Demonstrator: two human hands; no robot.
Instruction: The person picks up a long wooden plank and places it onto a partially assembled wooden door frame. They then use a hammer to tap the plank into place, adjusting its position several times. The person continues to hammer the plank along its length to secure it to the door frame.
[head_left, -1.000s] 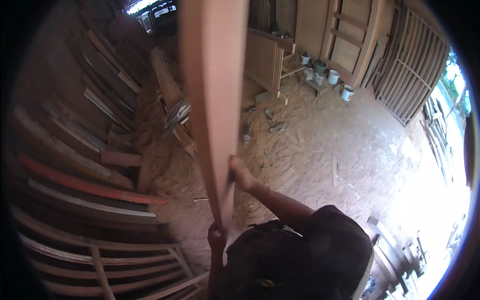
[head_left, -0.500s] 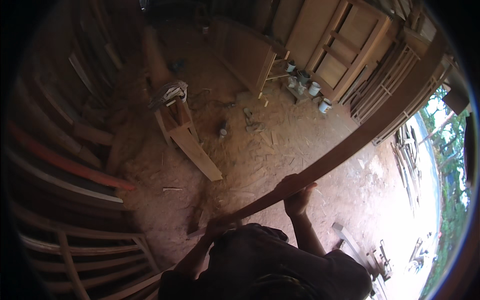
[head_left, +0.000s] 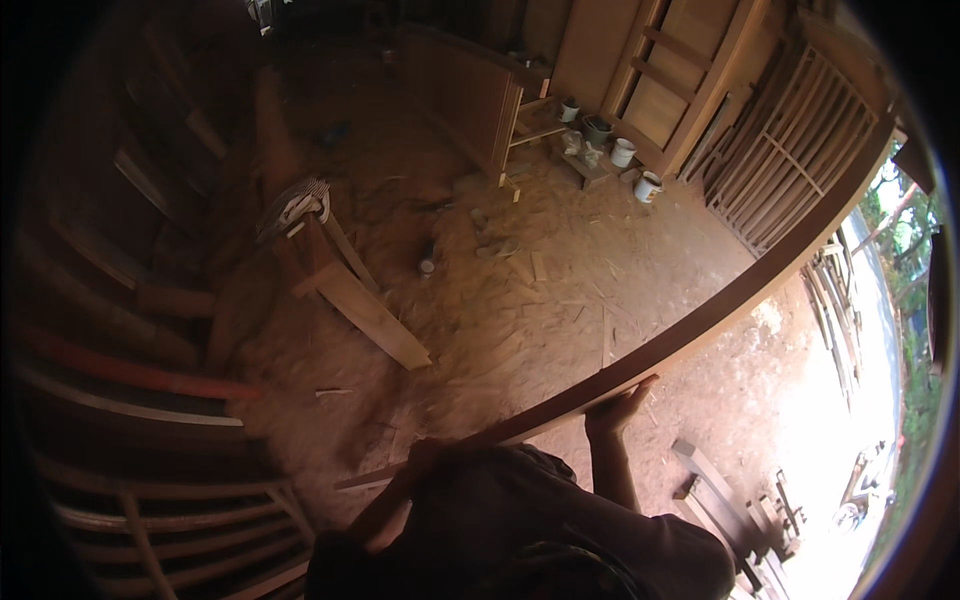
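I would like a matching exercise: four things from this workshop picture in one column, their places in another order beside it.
1. long plank
2. right hand
3. small buckets
4. stacked boards

a. along the left side
b. on the floor near the upright panels at the top
c. under the plank's edge
d. running from the lower middle up to the right

Pairs: 1-d, 2-c, 3-b, 4-a
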